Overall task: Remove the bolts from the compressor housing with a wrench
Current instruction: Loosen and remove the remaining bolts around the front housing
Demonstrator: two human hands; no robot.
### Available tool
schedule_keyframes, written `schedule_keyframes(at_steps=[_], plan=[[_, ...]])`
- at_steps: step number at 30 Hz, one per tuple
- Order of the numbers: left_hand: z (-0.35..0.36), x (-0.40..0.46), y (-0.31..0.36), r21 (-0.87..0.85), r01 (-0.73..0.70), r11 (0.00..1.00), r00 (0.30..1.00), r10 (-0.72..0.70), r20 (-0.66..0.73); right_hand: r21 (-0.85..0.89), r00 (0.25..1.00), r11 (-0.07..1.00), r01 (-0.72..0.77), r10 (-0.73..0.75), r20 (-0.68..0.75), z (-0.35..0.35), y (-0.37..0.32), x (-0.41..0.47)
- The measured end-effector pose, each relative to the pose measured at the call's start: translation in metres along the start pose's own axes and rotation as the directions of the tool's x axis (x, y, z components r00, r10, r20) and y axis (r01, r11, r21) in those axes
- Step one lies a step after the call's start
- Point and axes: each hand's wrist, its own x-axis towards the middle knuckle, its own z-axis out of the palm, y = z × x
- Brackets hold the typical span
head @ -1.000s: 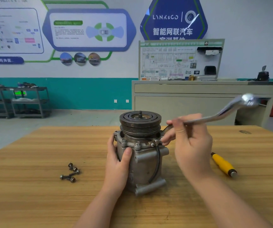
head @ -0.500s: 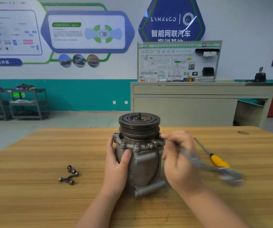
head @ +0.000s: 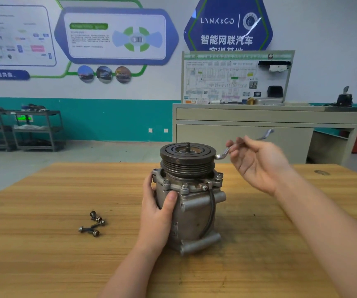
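Ribbed compressor housing (head: 191, 203), bent steel wrench (head: 227, 152)

We see a wooden worktop (head: 44, 254) in front of a beige cabinet (head: 259, 134) that carries a wiring-diagram board (head: 227, 78). To the far left, two dark metal shelf racks (head: 29, 130) stand against the teal-and-white wall, which bears blue posters (head: 227, 24).

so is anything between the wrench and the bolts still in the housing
Yes: the pulley overhangs the flange. The wrench in the right hand sits beside its rim, above the bolts, so it must drop below the overhang.
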Motion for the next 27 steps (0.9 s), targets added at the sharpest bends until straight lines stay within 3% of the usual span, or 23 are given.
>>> schedule_keyframes(at_steps=[2, 6, 13, 15, 18, 19, 20, 21, 22, 24, 26, 27], plan=[[0.0, 0.0, 0.0, 0.005, 0.0, 1.0, 1.0, 0.0, -0.002, -0.09, 0.984, 0.98, 0.177, -0.178, -0.005, -0.001, 0.002, -0.009], [0.001, -0.003, 0.004, 0.007, 0.005, 1.0, 1.0, -0.005, 0.001, -0.412, 0.856, 0.767, 0.492, -0.512, 0.068, -0.001, 0.018, -0.024], [0.002, -0.002, 0.005, 0.01, 0.003, 1.0, 1.0, -0.003, -0.01, -0.551, 0.75, 0.523, 0.65, -0.561, 0.352, -0.001, 0.034, -0.039], [0.002, -0.001, 0.004, 0.015, -0.004, 1.0, 1.0, 0.004, -0.019, -0.635, 0.65, 0.267, 0.725, -0.568, 0.505, 0.0, 0.037, -0.044], [0.003, 0.0, 0.004, 0.01, -0.009, 1.0, 1.0, 0.009, -0.024, -0.505, 0.28, -0.441, 0.742, -0.481, 0.831, -0.008, 0.045, -0.048], [0.003, 0.0, 0.004, 0.003, -0.003, 1.0, 1.0, 0.003, -0.016, -0.443, 0.198, -0.56, 0.7, -0.444, 0.874, -0.014, 0.049, -0.049], [0.003, 0.0, 0.004, 0.005, 0.001, 1.0, 1.0, 0.0, -0.011, -0.436, 0.162, -0.58, 0.688, -0.463, 0.871, -0.021, 0.055, -0.05], [0.002, 0.0, 0.004, 0.015, 0.0, 1.0, 1.0, 0.001, -0.01, -0.482, 0.163, -0.521, 0.704, -0.543, 0.824, -0.029, 0.062, -0.052], [0.002, -0.001, 0.003, 0.027, -0.001, 1.0, 1.0, 0.001, -0.011, -0.551, 0.224, -0.347, 0.759, -0.656, 0.721, -0.033, 0.067, -0.054], [0.002, 0.0, 0.003, 0.031, 0.003, 1.0, 1.0, -0.003, -0.01, -0.551, 0.464, 0.21, 0.808, -0.802, 0.376, -0.03, 0.069, -0.054], [0.002, 0.0, 0.002, 0.031, 0.003, 1.0, 1.0, -0.003, -0.011, -0.323, 0.714, 0.68, 0.658, -0.699, -0.018, -0.021, 0.061, -0.039], [0.002, 0.0, 0.002, 0.033, 0.003, 0.999, 1.0, -0.003, -0.011, -0.177, 0.823, 0.83, 0.529, -0.552, -0.129, -0.019, 0.053, -0.028]])
